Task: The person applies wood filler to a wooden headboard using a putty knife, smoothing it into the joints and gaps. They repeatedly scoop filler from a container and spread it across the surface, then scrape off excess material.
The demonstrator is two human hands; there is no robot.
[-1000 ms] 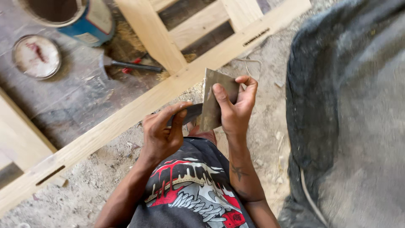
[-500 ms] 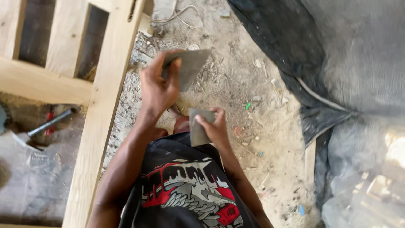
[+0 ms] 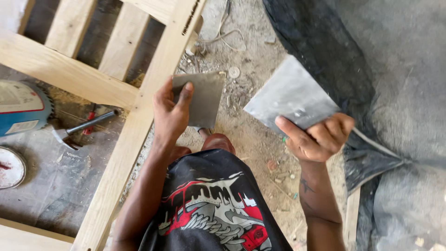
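Since the earlier frame the two hands had drawn apart: the right hand [image 3: 320, 137] had swung out and up with its larger grey sheet [image 3: 290, 95], and the left hand [image 3: 169, 114] had come down with the smaller grey sheet [image 3: 200, 97], no longer raised above the other. The left grip was closed on the smaller sheet, thumb pressed on its face near the upper left corner, the sheet spreading to the right of the grip. The right grip was closed on the lower edge of the larger sheet, thumb on top, the sheet fanning up and to the left of the grip, tilted. The two sheets were near each other but apart. Just left of the left grip ran a pale wooden frame [image 3: 134, 125] lying on the dusty floor [image 3: 251, 135]. Farther left beyond it lay a hammer [image 3: 81, 128], a blue tin [image 3: 21, 111] and a round lid [image 3: 9, 167]. Right of the right grip lay dark cloth [image 3: 353, 69].
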